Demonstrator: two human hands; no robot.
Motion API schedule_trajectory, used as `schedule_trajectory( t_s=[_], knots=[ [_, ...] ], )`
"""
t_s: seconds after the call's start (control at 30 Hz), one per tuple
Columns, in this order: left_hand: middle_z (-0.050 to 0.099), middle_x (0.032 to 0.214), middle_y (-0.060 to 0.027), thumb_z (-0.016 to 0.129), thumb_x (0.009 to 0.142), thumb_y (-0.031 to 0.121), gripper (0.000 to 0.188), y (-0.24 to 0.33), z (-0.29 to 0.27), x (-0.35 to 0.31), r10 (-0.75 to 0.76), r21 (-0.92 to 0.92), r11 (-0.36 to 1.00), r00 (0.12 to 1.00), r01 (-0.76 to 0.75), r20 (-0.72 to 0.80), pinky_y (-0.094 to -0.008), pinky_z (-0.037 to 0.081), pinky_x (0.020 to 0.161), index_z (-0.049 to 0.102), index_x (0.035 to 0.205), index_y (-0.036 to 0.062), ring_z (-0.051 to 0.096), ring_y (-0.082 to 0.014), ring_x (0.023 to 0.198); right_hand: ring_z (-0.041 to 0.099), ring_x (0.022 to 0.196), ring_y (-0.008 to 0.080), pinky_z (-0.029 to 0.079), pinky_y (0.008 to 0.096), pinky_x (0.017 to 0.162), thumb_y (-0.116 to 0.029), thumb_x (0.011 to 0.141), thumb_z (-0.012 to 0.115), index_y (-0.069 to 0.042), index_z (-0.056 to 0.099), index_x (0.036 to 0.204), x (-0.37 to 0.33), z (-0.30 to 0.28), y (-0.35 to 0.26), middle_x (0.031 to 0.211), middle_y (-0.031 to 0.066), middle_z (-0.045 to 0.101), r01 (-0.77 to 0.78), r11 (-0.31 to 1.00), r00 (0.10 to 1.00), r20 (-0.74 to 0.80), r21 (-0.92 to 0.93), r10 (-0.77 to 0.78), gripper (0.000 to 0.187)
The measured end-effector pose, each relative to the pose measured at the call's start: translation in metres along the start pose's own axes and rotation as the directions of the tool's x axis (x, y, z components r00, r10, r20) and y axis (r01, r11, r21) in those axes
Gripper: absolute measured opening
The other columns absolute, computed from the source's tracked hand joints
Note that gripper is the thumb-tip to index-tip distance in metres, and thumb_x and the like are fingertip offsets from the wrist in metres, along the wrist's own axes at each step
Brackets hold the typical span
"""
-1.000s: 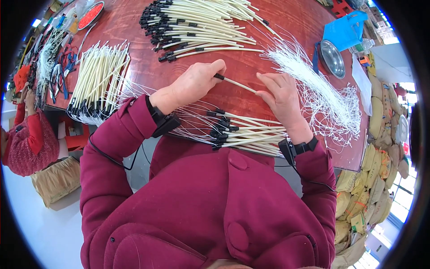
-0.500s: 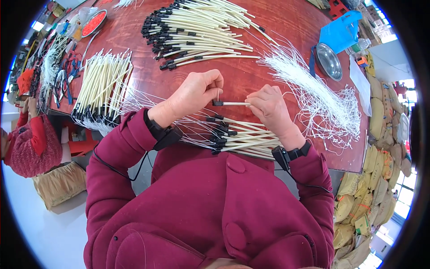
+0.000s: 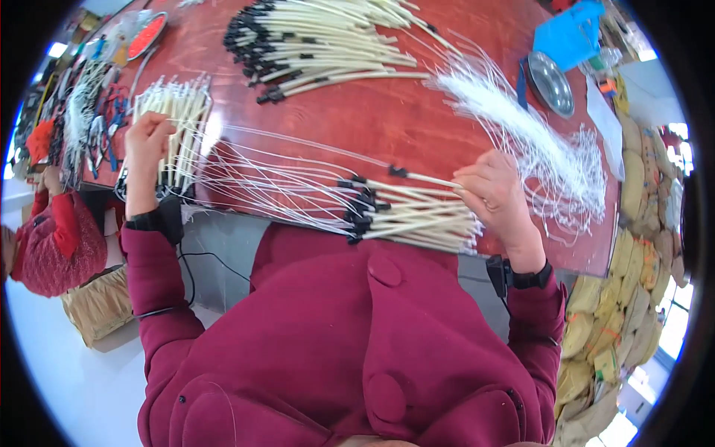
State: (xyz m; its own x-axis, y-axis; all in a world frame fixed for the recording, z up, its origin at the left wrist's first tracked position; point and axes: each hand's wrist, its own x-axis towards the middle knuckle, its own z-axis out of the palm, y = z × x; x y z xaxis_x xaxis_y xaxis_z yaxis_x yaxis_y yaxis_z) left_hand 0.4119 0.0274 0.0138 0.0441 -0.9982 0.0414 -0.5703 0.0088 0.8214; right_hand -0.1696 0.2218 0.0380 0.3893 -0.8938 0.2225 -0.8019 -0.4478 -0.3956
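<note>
In the pinched fingers of my right hand (image 3: 495, 190) is the end of a thin cream stick (image 3: 430, 179) with a black fitting at its other end. From that fitting a white string (image 3: 298, 139) runs left across the table to my left hand (image 3: 147, 138), whose closed fingers grip its far part. Just below the held stick lies a bunch of similar sticks (image 3: 424, 221) with black fittings; their white strings spread leftward. Beside my left hand stands another group of cream sticks (image 3: 182, 100), partly hidden by the hand.
The red table (image 3: 313, 115) carries a big pile of cream sticks (image 3: 335, 48) at the back. At right are a loose bundle of white strings (image 3: 521, 130), a metal bowl (image 3: 551, 86) and a blue container (image 3: 567, 37). A person (image 3: 67, 238) is at far left; sacks (image 3: 625, 298) are stacked at right.
My left hand has swung far left from the black fitting, drawing the white string out. My right hand has moved right and slightly down with the stick.
</note>
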Motion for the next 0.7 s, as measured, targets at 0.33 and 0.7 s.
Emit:
schedule_trajectory(
  t_s=[0.33, 0.7],
  knots=[
    [0.074, 0.101, -0.0143, 0.067, 0.089, 0.008, 0.030, 0.085, 0.048, -0.018, 0.426, 0.473, 0.720, 0.861, -0.508, 0.277, -0.0371, 0.054, 0.076, 0.067, 0.118, -0.0023, 0.067, -0.0283, 0.081, 0.057, 0.104, 0.0266, 0.042, 0.0410, 0.093, -0.028, 0.082, 0.078, -0.006, 0.073, 0.108, -0.019, 0.012, -0.014, 0.116, 0.0051, 0.070, -0.067, 0.998, 0.996, 0.050, -0.009, 0.067, 0.034],
    [0.068, 0.104, -0.0124, 0.066, 0.092, 0.020, 0.021, 0.203, 0.355, -0.030, 0.762, -0.083, 0.415, 0.297, -0.906, 0.575, -0.0437, 0.056, 0.080, 0.068, 0.109, 0.0059, 0.068, -0.0345, 0.092, 0.058, 0.103, 0.0275, 0.043, 0.0415, 0.094, -0.031, 0.085, 0.076, -0.005, 0.072, 0.114, -0.016, 0.006, -0.004, 0.119, 0.0065, 0.070, -0.148, 0.976, 0.987, -0.087, -0.160, 0.135, 0.039]
  ],
)
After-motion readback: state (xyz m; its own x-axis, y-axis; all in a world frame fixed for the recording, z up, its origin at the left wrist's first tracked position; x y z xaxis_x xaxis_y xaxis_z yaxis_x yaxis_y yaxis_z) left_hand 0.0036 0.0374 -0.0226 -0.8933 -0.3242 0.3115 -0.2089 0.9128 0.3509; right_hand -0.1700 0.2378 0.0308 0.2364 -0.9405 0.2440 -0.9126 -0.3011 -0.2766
